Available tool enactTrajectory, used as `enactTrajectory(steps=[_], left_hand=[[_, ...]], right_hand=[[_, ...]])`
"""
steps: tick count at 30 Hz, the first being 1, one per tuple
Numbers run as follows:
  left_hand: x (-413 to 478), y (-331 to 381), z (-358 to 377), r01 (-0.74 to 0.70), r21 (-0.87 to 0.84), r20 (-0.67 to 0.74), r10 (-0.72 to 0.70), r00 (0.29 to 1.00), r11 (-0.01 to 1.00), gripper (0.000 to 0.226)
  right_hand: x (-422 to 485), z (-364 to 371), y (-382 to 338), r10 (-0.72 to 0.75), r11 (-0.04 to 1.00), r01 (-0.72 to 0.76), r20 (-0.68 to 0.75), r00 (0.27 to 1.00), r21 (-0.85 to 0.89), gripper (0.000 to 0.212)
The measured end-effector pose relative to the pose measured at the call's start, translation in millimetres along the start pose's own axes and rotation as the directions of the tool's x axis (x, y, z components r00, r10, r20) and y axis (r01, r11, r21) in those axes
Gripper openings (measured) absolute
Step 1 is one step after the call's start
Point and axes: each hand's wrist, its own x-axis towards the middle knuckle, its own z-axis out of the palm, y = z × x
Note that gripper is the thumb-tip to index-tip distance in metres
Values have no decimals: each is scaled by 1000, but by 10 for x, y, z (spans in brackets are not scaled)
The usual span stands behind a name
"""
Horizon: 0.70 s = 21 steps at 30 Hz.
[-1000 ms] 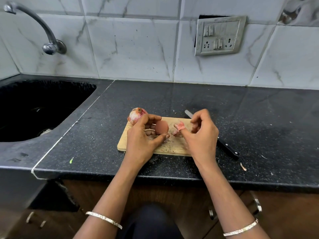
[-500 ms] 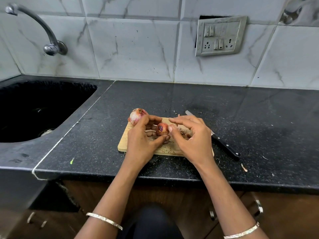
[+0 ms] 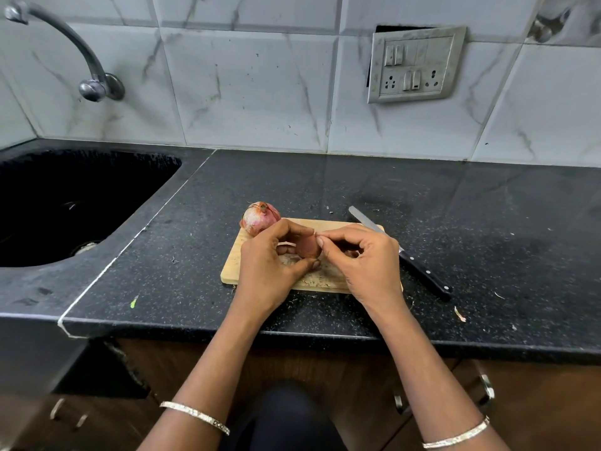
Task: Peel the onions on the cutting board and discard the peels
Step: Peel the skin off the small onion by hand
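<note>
A small reddish onion (image 3: 309,247) sits between my hands over the wooden cutting board (image 3: 232,266). My left hand (image 3: 271,265) grips it from the left, thumb below and fingers above. My right hand (image 3: 364,258) pinches the skin at the onion's top with thumb and forefinger. A second, larger onion (image 3: 258,218) with papery skin rests at the board's far left corner, untouched. Peel bits on the board behind my right hand are mostly hidden.
A black-handled knife (image 3: 406,252) lies on the dark counter just right of the board. A black sink (image 3: 65,203) with a tap (image 3: 94,86) is at the left. Small peel scraps (image 3: 460,314) lie near the counter's front edge.
My right hand dropped a pink peel piece onto the board, came back to the small onion, and now pinches at its top. My left hand kept hold of the onion.
</note>
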Motion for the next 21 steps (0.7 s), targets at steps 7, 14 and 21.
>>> enactTrajectory(steps=[7, 14, 21], left_hand=[[-3, 8, 2, 47, -28, 3, -47, 999, 999, 46], [-1, -22, 9, 75, -54, 14, -75, 997, 996, 44], [-3, 5, -1, 65, -62, 56, -61, 997, 996, 46]], right_hand=[[-8, -1, -19, 18, 1000, -18, 0, 1000, -23, 8], [5, -22, -34, 47, 998, -48, 13, 999, 39, 9], [5, -11, -4, 74, 997, -74, -2, 997, -8, 5]])
